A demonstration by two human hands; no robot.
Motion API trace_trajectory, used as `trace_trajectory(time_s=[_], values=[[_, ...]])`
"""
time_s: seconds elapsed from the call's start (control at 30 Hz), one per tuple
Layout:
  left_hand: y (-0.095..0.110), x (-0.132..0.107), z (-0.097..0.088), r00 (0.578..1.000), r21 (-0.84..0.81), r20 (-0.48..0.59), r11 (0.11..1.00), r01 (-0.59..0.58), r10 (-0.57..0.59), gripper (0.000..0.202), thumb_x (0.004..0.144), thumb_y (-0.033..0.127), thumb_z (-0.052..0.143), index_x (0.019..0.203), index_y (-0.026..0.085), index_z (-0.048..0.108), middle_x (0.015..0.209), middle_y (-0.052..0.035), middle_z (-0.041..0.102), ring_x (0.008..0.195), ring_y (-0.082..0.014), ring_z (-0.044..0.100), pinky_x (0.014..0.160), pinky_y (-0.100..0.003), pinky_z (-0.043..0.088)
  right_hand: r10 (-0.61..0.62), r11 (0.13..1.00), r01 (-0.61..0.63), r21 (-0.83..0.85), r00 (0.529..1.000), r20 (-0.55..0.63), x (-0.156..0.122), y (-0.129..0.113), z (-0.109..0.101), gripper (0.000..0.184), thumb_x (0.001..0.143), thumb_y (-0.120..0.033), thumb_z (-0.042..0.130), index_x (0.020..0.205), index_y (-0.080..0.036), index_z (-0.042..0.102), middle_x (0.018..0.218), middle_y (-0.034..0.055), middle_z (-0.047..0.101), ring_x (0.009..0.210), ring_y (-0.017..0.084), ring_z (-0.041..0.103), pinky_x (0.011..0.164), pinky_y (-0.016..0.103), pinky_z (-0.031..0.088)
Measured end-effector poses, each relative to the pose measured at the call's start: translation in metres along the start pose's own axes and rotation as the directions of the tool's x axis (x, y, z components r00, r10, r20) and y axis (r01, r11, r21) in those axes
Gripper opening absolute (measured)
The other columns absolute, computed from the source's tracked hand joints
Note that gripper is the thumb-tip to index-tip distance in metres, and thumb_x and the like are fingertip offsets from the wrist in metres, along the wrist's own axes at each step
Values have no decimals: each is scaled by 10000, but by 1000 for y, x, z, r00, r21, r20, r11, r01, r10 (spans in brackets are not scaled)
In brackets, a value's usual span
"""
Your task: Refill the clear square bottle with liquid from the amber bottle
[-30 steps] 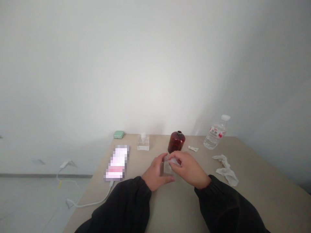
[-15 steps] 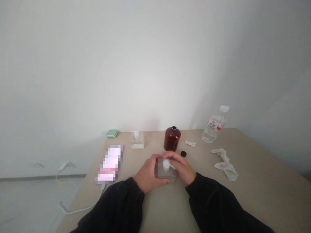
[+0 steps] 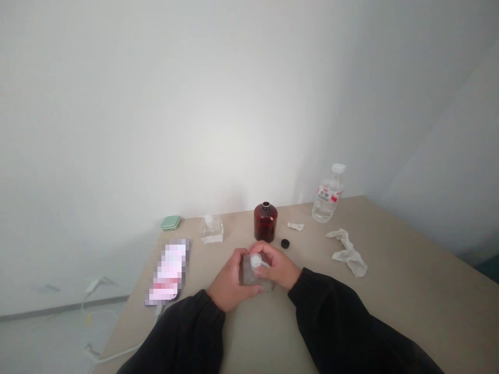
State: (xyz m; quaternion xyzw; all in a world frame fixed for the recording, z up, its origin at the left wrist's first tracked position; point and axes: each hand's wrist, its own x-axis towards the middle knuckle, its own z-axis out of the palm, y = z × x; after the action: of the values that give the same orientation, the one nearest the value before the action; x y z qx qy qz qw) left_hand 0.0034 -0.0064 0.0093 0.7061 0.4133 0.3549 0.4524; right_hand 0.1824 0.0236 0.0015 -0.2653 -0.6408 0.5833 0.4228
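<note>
A small clear square bottle with a white pump top (image 3: pixel 255 269) stands on the beige table (image 3: pixel 390 301) between my hands. My left hand (image 3: pixel 228 278) wraps round its left side. My right hand (image 3: pixel 278 266) is curled against its right side, fingers by the white pump head. Just behind stands a dark red round bottle (image 3: pixel 265 222) with an open neck, and a small black cap (image 3: pixel 285 243) lies to its right.
A second clear pump bottle (image 3: pixel 211 230) and a green case (image 3: pixel 170 223) stand at the back left. A phone (image 3: pixel 168 271) on a white cable lies left. A water bottle (image 3: pixel 328 194), a crumpled white cloth (image 3: pixel 346 252) and a small white scrap (image 3: pixel 295 226) lie right.
Both hands have drawn the clear bottle closer, and its white pump head now shows between them. The view has shifted right, uncovering the black cap.
</note>
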Motion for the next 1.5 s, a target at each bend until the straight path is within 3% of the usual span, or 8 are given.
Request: trace_trajectory(time_s=[0.2, 0.43, 0.7, 1.0, 1.2, 1.5], values=[[-1, -1, -1, 1000, 31, -1, 999, 10, -10, 650, 649, 251, 786, 1163, 196, 393, 1078, -52, 586, 996, -251, 584, 873, -399, 468, -55, 995, 41, -92, 987, -151, 0, 7, 6, 442, 634, -515, 791, 773, -190, 526, 975, 36, 544, 811, 154, 536, 728, 299, 439], [-3, -1, 0, 999, 50, -30, 999, -13, 15, 651, 639, 226, 783, 1170, 191, 407, 1100, -59, 574, 999, -255, 581, 880, -403, 466, -58, 996, 47, -74, 986, -155, 1, 2, 6, 414, 649, -532, 775, 756, -187, 571, 980, 51, 570, 847, 171, 568, 776, 348, 480], [-5, 0, -1, 999, 57, -23, 998, -36, 37, 653, 637, 224, 788, 1168, 188, 409, 1104, -64, 570, 1013, -262, 573, 899, -409, 457, -125, 981, 99, -167, 981, -151, 1, -2, 7, 381, 676, -532, 753, 795, -193, 623, 959, 58, 595, 859, 188, 585, 820, 382, 480], [-6, 0, -1, 998, 68, -32, 997, -45, 47, 696, 619, 237, 807, 1191, 177, 415, 1139, -85, 572, 1042, -277, 569, 917, -419, 449, -156, 945, 134, -300, 986, -50, 2, -12, 3, 344, 745, -495, 703, 884, -181, 690, 945, 67, 606, 851, 199, 607, 799, 362, 499], [-5, 0, -1, 999, 82, -28, 996, -44, 46, 661, 615, 215, 800, 1164, 178, 434, 1089, -67, 579, 990, -261, 580, 873, -397, 464, -216, 868, 215, -448, 975, 50, 4, -21, -1, 314, 799, -486, 653, 878, -186, 700, 892, 66, 647, 843, 202, 616, 798, 358, 491], [-3, -1, -2, 999, 93, -37, 995, -36, 39, 661, 599, 220, 808, 1148, 180, 442, 1095, -72, 572, 1013, -270, 565, 911, -415, 440, -254, 833, 279, -478, 960, 117, 6, -20, -5, 338, 825, -494, 623, 872, -164, 680, 908, 85, 662, 858, 209, 619, 798, 359, 490]])
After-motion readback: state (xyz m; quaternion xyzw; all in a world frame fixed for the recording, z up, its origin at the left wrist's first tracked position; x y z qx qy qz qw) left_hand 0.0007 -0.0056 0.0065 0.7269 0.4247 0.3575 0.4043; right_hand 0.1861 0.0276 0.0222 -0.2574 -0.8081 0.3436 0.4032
